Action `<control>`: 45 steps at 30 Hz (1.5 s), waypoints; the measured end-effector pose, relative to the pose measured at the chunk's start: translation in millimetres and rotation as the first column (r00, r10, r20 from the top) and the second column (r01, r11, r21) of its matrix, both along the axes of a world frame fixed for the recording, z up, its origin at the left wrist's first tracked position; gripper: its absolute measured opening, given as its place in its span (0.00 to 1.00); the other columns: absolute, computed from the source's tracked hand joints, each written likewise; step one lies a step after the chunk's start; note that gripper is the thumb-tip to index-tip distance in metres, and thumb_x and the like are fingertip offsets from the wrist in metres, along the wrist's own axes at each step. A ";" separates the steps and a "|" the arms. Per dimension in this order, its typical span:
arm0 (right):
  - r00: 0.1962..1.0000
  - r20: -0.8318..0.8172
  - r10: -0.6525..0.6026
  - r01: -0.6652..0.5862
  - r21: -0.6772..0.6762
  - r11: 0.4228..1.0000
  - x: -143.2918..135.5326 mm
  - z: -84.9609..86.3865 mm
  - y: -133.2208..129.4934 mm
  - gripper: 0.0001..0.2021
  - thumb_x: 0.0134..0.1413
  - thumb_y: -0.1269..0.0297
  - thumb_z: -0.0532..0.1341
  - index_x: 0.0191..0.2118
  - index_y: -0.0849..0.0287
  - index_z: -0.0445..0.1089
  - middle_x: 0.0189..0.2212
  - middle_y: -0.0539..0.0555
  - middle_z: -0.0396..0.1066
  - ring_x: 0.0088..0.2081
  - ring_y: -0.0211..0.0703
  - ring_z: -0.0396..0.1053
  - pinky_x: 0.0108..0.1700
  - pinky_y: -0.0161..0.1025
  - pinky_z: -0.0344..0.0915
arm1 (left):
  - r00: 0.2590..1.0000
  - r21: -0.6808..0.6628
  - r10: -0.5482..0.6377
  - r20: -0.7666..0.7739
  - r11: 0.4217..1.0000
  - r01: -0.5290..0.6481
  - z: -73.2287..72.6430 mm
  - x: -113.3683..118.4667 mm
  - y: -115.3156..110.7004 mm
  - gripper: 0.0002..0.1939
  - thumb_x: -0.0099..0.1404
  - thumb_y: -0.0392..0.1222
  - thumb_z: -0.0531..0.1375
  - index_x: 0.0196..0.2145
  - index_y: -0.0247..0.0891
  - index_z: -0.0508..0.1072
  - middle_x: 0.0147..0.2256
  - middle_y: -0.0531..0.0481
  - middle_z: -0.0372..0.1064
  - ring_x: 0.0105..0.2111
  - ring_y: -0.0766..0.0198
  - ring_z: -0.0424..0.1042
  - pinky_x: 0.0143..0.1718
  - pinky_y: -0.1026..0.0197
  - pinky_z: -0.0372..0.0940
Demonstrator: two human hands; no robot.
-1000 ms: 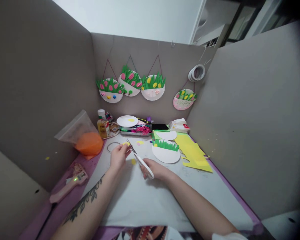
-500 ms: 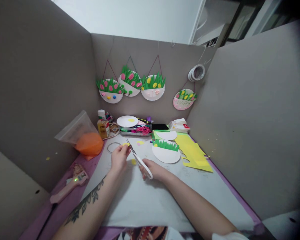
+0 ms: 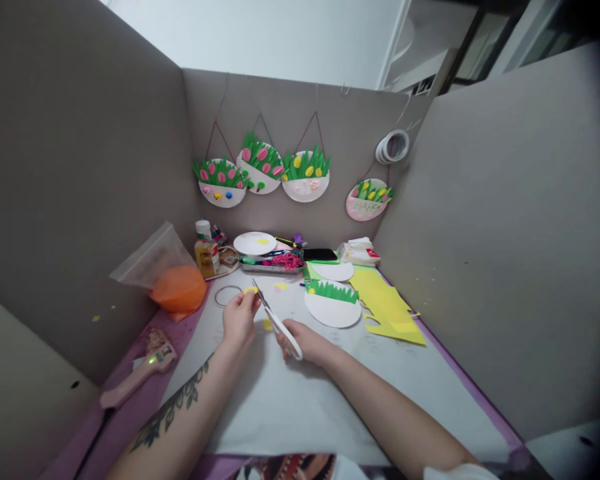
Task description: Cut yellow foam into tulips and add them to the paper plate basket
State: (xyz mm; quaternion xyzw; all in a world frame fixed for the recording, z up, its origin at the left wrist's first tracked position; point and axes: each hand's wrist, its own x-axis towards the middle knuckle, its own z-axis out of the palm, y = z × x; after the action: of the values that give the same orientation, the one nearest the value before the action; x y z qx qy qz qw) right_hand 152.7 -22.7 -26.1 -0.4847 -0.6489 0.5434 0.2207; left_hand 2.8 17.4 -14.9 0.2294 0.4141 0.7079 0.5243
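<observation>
My left hand [image 3: 240, 316] pinches a small piece of yellow paper [image 3: 251, 290] above the white-covered table. White-handled scissors [image 3: 286, 333] are in my right hand [image 3: 303, 341], their blades pointing up and left, right beside the yellow piece. Whether the blades touch the paper is hard to make out. Under the scissors lies another yellow scrap [image 3: 267, 324]. To the right rests a white paper plate basket [image 3: 333, 312] with a green paper grass strip [image 3: 333, 290] along its top. Cut yellow paper [image 3: 387, 310] lies beyond it.
A bag of orange material [image 3: 179, 290], a glue bottle [image 3: 207, 257] and a pink glue gun [image 3: 140, 377] are on the left. At the back stand a tray of craft supplies [image 3: 273, 267] and a phone [image 3: 320, 255]. Finished plate baskets [image 3: 306, 187] hang on the grey partition.
My right hand and the scissors have shifted slightly left, toward the yellow piece. My left hand stays almost in place.
</observation>
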 end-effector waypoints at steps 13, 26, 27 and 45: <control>0.996 0.084 0.006 -0.016 0.116 0.993 -3.7 1.2 -2.9 0.07 0.49 0.61 0.54 0.31 0.59 0.60 0.19 0.47 0.65 0.21 0.35 0.62 0.25 0.31 0.57 | 1.000 0.003 -0.006 -0.017 1.000 0.006 3.8 0.2 -2.0 0.07 0.46 0.39 0.63 0.23 0.33 0.69 0.26 0.49 0.71 0.30 0.67 0.71 0.32 0.66 0.65; 0.999 0.045 0.007 -0.011 0.092 0.996 1.5 7.2 -3.2 0.04 0.44 0.67 0.55 0.30 0.59 0.60 0.19 0.46 0.62 0.21 0.35 0.60 0.22 0.31 0.55 | 0.998 0.016 -0.040 -0.053 0.999 0.041 6.5 -1.7 -1.2 0.09 0.45 0.40 0.64 0.22 0.32 0.69 0.26 0.49 0.70 0.30 0.67 0.70 0.32 0.64 0.65; 0.999 0.035 0.012 -0.015 0.087 0.996 2.4 8.2 -3.3 0.04 0.43 0.68 0.55 0.29 0.59 0.60 0.19 0.46 0.62 0.20 0.34 0.60 0.22 0.31 0.55 | 0.997 0.014 -0.043 -0.057 0.999 0.044 7.0 -1.8 -1.4 0.09 0.45 0.40 0.64 0.22 0.32 0.69 0.26 0.49 0.70 0.30 0.67 0.70 0.32 0.64 0.64; 0.997 0.019 0.077 -0.078 0.063 0.995 15.8 17.2 -0.7 0.06 0.38 0.73 0.54 0.28 0.59 0.58 0.19 0.45 0.61 0.21 0.33 0.59 0.22 0.29 0.55 | 0.980 -0.008 -0.181 -0.082 0.983 0.181 6.0 -10.4 5.0 0.10 0.45 0.41 0.64 0.24 0.32 0.71 0.29 0.47 0.72 0.30 0.67 0.71 0.31 0.67 0.63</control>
State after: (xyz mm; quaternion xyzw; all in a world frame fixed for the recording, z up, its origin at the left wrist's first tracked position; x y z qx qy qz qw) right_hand 168.5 -23.4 -8.9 -0.4564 -0.6860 0.5267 0.2092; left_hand -7.6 22.4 -8.9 0.2948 0.4129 0.6470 0.5692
